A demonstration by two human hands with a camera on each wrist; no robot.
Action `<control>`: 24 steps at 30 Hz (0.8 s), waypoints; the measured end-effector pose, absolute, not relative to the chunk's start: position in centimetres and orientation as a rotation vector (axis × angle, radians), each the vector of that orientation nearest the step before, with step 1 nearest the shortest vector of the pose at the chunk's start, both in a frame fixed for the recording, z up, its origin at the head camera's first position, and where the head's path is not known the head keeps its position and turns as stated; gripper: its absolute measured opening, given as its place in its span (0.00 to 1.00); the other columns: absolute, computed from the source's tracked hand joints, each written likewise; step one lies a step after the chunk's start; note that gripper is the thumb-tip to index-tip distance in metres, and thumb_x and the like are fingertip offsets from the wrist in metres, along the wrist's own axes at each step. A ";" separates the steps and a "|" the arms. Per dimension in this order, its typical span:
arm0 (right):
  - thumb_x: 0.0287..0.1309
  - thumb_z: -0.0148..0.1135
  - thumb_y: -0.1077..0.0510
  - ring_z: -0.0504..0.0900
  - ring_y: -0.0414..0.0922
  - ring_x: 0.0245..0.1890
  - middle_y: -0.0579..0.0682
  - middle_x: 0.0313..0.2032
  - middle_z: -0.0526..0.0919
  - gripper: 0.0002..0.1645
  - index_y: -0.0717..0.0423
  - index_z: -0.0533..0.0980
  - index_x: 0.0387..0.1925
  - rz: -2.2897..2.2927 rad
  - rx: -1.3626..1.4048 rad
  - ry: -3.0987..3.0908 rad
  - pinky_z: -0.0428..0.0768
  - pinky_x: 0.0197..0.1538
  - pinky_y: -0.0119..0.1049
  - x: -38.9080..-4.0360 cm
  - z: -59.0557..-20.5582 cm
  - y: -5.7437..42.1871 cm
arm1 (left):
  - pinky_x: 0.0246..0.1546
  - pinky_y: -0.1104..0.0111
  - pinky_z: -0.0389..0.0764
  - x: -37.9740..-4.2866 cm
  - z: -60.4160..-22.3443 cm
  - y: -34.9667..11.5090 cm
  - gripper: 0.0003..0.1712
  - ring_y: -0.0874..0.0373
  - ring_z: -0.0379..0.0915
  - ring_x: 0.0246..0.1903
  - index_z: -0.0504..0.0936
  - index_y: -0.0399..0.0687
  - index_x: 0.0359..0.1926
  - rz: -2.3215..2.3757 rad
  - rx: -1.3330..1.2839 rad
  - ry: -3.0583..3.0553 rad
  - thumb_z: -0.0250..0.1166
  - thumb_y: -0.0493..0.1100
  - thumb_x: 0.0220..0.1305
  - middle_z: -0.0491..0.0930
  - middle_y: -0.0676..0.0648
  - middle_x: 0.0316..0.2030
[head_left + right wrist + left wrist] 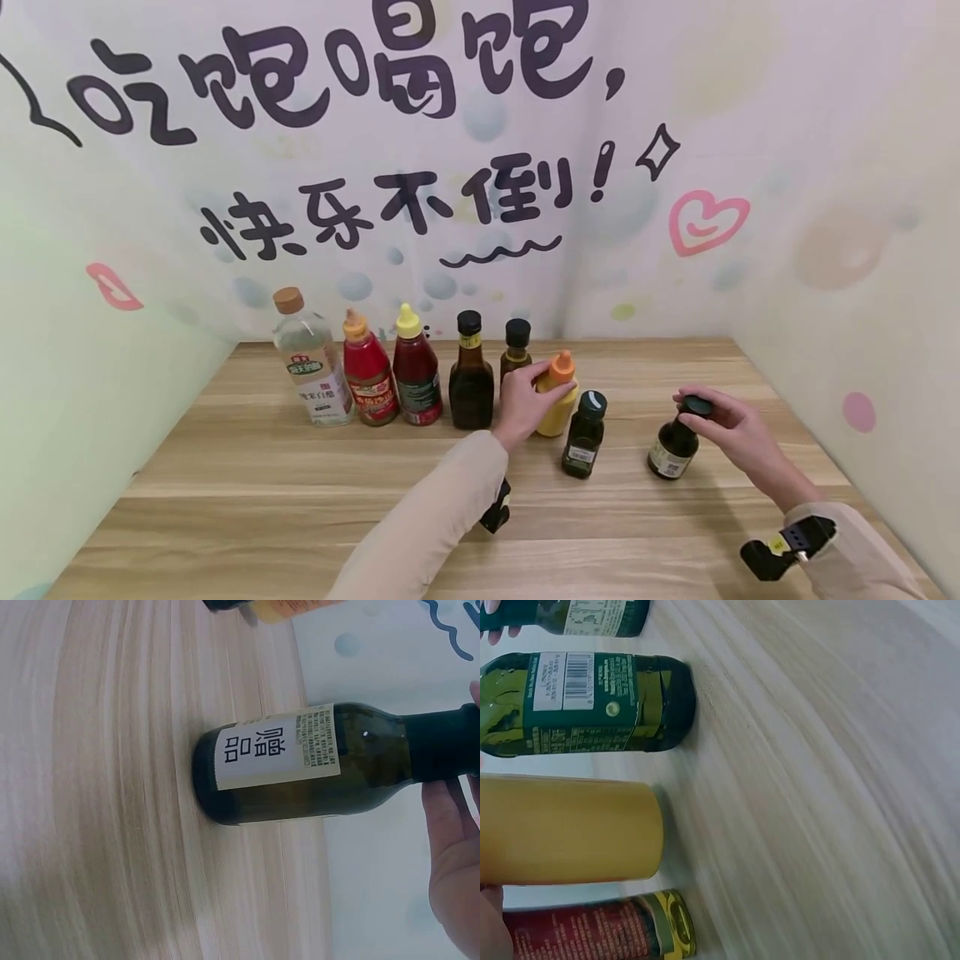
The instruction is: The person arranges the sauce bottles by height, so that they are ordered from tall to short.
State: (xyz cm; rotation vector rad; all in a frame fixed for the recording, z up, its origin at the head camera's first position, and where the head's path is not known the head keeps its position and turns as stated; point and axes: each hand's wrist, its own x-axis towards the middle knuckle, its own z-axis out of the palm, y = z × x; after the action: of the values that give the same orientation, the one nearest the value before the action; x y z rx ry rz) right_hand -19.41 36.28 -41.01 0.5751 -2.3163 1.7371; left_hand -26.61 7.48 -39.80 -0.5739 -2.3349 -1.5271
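My left hand point(522, 402) grips the upper part of a yellow squeeze bottle point(556, 412) with an orange nozzle cap. In the left wrist view that plain yellow bottle point(570, 831) stands beside a green-labelled bottle point(585, 703). With thumb and fingers my right hand point(738, 429) pinches the neck and cap of a small dark bottle point(672, 450). The right wrist view shows the same bottle point(277, 765), its white label carrying large black characters, its base right at the wood. Between my hands stands the squat dark green bottle point(582, 437) with a dark cap.
Left of my left hand several bottles line the back: clear vinegar point(313, 367), red squeeze bottle point(370, 379), yellow-capped dark red bottle point(417, 379), dark sauce bottle point(472, 383) and a black-capped bottle point(517, 342). The wooden table point(315, 500) meets a printed backdrop point(795, 167).
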 end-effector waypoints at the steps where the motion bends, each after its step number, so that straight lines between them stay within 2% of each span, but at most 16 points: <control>1: 0.55 0.56 0.65 0.75 0.35 0.44 0.45 0.46 0.77 0.21 0.64 0.69 0.52 1.674 0.512 -2.367 0.75 0.41 0.24 -18.7 -39.8 35.4 | 0.39 0.71 0.76 -26.6 -39.8 7.6 0.23 0.59 0.76 0.39 0.81 0.42 0.44 -1.531 -0.578 -2.330 0.69 0.48 0.47 0.80 0.47 0.40; 7: 0.55 0.54 0.68 0.75 0.33 0.43 0.36 0.43 0.77 0.20 0.62 0.70 0.51 1.669 0.446 -2.387 0.74 0.41 0.23 -18.2 -38.9 34.7 | 0.40 0.72 0.75 -26.5 -39.8 8.2 0.23 0.59 0.76 0.39 0.80 0.41 0.44 -1.546 -0.552 -2.319 0.69 0.48 0.47 0.80 0.47 0.41; 17: 0.55 0.55 0.67 0.75 0.32 0.43 0.43 0.44 0.78 0.20 0.63 0.70 0.51 1.641 0.419 -2.395 0.74 0.40 0.23 -18.2 -39.0 35.0 | 0.41 0.70 0.75 -26.8 -39.8 9.4 0.22 0.58 0.76 0.39 0.80 0.43 0.45 -1.623 -0.483 -2.283 0.69 0.45 0.47 0.80 0.48 0.40; 24: 0.55 0.55 0.67 0.75 0.34 0.43 0.38 0.44 0.77 0.20 0.64 0.69 0.52 1.657 0.427 -2.393 0.74 0.41 0.23 -18.1 -38.9 34.8 | 0.41 0.69 0.75 -27.1 -40.1 9.6 0.22 0.57 0.76 0.40 0.80 0.42 0.45 -1.611 -0.441 -2.296 0.69 0.45 0.47 0.80 0.47 0.40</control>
State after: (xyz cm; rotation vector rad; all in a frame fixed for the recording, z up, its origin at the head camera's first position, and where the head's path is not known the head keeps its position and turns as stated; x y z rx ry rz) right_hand -18.07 34.84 -38.86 0.4274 -2.3928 1.6574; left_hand -27.10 9.58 -40.10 -0.4411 -2.2955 -1.6111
